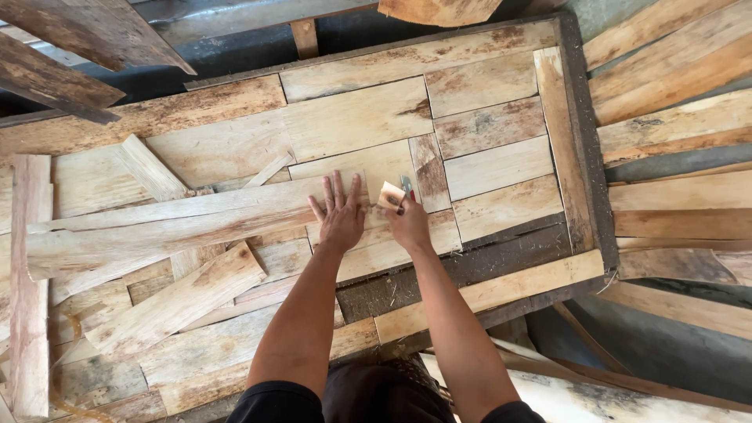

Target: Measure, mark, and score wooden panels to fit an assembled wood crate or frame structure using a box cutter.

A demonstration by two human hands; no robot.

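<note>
Thin sheets of wood veneer lie fitted side by side in a flat layer on a dark board. My left hand rests flat, fingers spread, on a long pale veneer strip. My right hand is beside it, pinching a small veneer scrap together with a small knife with a red handle. Both hands are over the middle of the layer.
Loose veneer strips overlap at the left and front. More long veneer boards are stacked to the right of the board's edge. A narrow strip lies along the front edge. Dark planks hang over the far left.
</note>
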